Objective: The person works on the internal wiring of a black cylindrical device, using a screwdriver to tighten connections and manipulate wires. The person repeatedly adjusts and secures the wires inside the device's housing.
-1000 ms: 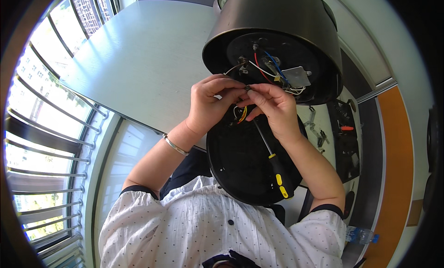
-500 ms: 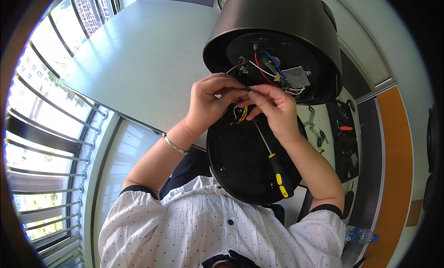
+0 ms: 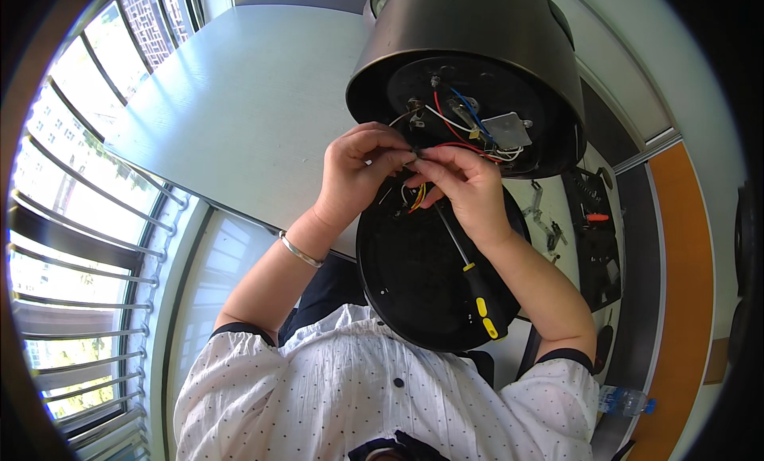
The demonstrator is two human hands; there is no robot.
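Observation:
My left hand (image 3: 360, 165) and my right hand (image 3: 468, 184) meet fingertip to fingertip, both pinching a small dark piece (image 3: 417, 152); fingers hide most of it, and its kind cannot be made out. Just beyond them a dark metal appliance (image 3: 469, 39) lies on its side, its underside open. Inside show red, blue and white wires (image 3: 454, 125) and a silvery plate (image 3: 507, 132). Below my hands sits a round black base cover (image 3: 422, 278), with yellow and red wires (image 3: 418, 197) near its far edge. A screwdriver (image 3: 477, 295) with a black and yellow handle rests across it.
A pale table (image 3: 263, 95) spreads to the left and under the appliance. On the right are small metal parts (image 3: 545, 218) and a dark tool case (image 3: 593, 246) with a red-handled tool (image 3: 596, 217). A plastic bottle (image 3: 625, 401) lies at lower right. Barred windows (image 3: 87, 246) line the left.
Both hands have shifted slightly left with the small dark piece still pinched between the fingertips. The appliance, cover and screwdriver keep their places relative to each other.

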